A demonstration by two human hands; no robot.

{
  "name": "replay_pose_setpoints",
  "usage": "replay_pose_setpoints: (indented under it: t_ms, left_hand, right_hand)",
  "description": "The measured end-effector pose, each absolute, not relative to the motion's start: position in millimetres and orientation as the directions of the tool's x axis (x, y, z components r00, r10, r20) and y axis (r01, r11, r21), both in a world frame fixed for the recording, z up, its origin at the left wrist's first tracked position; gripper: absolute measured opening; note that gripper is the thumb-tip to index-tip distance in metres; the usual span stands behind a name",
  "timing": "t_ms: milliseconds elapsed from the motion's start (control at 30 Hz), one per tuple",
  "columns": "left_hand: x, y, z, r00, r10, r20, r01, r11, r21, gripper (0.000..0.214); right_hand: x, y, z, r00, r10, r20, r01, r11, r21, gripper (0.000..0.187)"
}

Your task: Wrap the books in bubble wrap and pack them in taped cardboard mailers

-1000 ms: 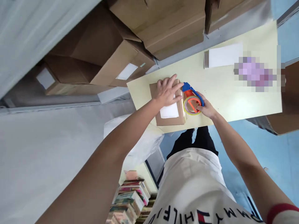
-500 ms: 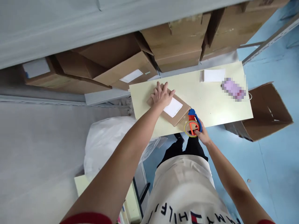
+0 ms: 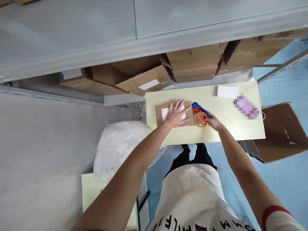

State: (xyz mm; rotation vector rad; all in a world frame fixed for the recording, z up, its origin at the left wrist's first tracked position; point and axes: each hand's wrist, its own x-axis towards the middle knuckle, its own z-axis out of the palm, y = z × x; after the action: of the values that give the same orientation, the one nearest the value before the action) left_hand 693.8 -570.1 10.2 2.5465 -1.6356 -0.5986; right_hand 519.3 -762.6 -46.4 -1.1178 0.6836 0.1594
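A flat brown cardboard parcel (image 3: 160, 116) with a white label lies on the pale yellow table (image 3: 226, 128). My left hand (image 3: 176, 114) rests flat on top of it, fingers spread. Against the parcel's right end sits a blue and orange tape dispenser (image 3: 199, 116) with a roll of clear tape. My right hand (image 3: 214, 121) is closed round the dispenser's handle.
A white card (image 3: 227, 91) and a blurred purple item (image 3: 246, 107) lie at the table's right end. Cardboard boxes (image 3: 194, 64) sit under a grey shelf behind. An open box (image 3: 279, 134) stands on the blue floor at right, a white plastic bag (image 3: 117, 144) at left.
The parcel has been turned from a skewed angle to lie square with the table. The dispenser moved from the table's near edge up to the parcel's right end.
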Motion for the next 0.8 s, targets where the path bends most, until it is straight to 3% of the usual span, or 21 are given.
replay_pose_setpoints:
  t_ms: [200,333,500,667,800]
  left_hand:
    - [692.5,-570.4,13.8,0.387,-0.867,-0.315,-0.850,-0.467,0.243,0.069]
    - [689.6,-571.6,16.3,0.387,-0.864,-0.322,-0.846,-0.471,0.248,0.068]
    - [686.0,-577.6,18.9,0.482,-0.815,-0.322,-0.789,-0.563,0.245,0.068]
    - [691.7,-571.6,24.3,0.683,-0.621,-0.385,-0.591,-0.779,0.208,0.083]
    - [695.1,-562.1,23.9,0.665,-0.637,-0.390,-0.614,-0.764,0.200,0.103]
  right_hand:
    - [478.8,-738.5,-53.9,0.766,-0.317,-0.559,-0.432,0.391,-0.813,0.083]
    - [420.2,-684.0,-61.6,0.767,-0.277,-0.579,-0.446,0.419,-0.791,0.085]
    - [410.4,-626.1,-62.6,0.697,-0.402,-0.594,-0.413,0.451,-0.791,0.085]
    - [482.3,-667.8,-61.1,0.682,-0.459,-0.570,-0.353,0.476,-0.806,0.084]
    - [548.3,-741.0,-57.3,0.778,-0.390,-0.493,-0.359,0.368,-0.858,0.077]
